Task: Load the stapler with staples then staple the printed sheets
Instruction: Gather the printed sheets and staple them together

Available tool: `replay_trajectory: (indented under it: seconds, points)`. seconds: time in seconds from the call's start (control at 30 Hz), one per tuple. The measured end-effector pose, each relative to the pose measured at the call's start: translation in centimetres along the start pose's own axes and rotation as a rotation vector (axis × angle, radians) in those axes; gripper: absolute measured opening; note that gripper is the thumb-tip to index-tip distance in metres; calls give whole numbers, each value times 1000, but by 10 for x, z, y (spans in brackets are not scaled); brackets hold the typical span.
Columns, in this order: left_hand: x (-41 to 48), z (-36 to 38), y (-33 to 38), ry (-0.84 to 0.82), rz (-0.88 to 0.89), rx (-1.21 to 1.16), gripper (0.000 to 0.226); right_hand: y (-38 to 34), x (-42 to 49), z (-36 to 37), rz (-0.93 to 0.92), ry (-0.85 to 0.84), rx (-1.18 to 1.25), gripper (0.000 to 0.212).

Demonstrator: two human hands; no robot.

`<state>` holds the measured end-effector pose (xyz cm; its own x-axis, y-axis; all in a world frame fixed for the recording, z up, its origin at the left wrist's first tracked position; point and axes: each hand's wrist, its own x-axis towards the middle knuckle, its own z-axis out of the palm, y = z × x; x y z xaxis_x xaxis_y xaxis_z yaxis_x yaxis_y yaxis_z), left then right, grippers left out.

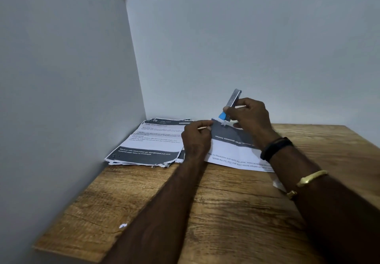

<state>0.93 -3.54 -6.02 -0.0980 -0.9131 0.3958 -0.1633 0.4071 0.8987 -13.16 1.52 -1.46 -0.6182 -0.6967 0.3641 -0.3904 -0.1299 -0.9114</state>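
A small stapler (232, 101) with a metal top and a blue end stands tilted in my right hand (250, 115), its blue end down at the torn far corner of a printed sheet (232, 150). This sheet lies with its text upside down to me. My left hand (196, 138) pinches the sheet's far edge just left of the stapler. A stack of printed sheets (150, 142) with dark header bands rests in the corner to the left. No loose staples are visible.
The wooden table (205, 212) meets grey walls at the left and back. A small white paper scrap (123, 225) lies near the front left edge. Another paper piece (278, 184) shows under my right forearm.
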Motion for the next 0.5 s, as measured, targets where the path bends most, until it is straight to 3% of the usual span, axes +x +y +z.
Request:
replay_trajectory:
  seconds: [0.23, 0.5]
  points:
    - [-6, 1, -4, -141, -16, 16, 56, -9, -28, -29, 25, -116, -300, 26]
    - [-11, 0, -7, -54, -47, 10, 48, -13, -60, -51, 148, -357, -635, 25]
